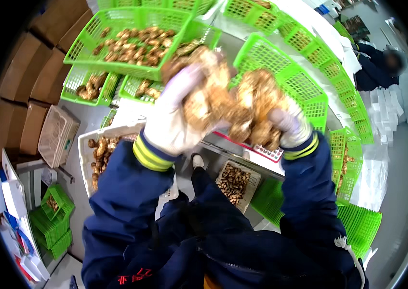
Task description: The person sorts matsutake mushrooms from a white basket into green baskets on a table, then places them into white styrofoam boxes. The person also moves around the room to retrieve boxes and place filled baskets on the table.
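Both my hands wear pale work gloves and are lifted over the workbench, blurred by motion. My left hand (175,112) grips a bunch of large brown-and-cream mushrooms (207,97), which look like matsutake. My right hand (292,123) has its fingers around another bunch of mushrooms (260,97), close beside the first. Where one bunch ends and the other starts is hard to tell. Behind the right bunch stands a green plastic basket (279,61). Beyond my left hand, a larger green basket (128,65) holds many smaller mushrooms (138,43). Below the hands lies a red-edged printed sheet (270,153).
A white crate of mushrooms (84,159) is beside my left forearm; another crate (256,177) sits low near my foot. Green baskets (319,54) line the bench's far side. Stacked baskets (359,224) stand right, cardboard boxes (26,68) left. A person (373,68) is at far right.
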The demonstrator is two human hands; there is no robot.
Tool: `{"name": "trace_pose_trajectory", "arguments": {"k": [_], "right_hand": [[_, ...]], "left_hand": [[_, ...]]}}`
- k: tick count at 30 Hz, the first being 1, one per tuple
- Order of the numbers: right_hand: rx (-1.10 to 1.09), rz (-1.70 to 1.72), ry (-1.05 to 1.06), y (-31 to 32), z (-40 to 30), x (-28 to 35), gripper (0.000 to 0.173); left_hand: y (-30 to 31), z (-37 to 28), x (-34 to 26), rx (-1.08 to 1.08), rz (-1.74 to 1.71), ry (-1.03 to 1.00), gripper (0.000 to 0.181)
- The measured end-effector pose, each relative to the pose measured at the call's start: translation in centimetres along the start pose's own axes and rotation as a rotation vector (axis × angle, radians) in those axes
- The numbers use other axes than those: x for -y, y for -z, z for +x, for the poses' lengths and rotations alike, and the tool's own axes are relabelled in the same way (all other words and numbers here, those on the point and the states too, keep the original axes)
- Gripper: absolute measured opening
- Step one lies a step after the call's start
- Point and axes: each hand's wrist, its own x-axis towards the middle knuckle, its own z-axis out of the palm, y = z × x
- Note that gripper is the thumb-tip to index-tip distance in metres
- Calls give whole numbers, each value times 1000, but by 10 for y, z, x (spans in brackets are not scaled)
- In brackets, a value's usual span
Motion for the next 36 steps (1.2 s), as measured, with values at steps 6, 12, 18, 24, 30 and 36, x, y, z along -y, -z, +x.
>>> {"name": "trace_pose_trajectory", "arguments": {"k": [6, 12, 18, 24, 30, 36], "right_hand": [[-144, -56, -177, 128, -9, 56, 44], [-626, -337, -373, 172, -33, 34, 63], [-647, -632, 116, 104, -33, 62, 53], [-523, -660, 345, 0, 40, -5, 39], [68, -697, -134, -86, 80, -173, 31], [460, -691, -460, -151, 101, -365, 33]], "left_hand": [[-37, 135, 52, -137, 477, 239, 41], [-7, 169, 81, -288, 925, 397, 62], [-11, 89, 6, -82, 780, 202, 46], [37, -19, -55, -31, 572, -17, 44], [192, -238, 22, -287, 676, 202, 40], [225, -401, 93, -793, 161, 116, 52]]}}
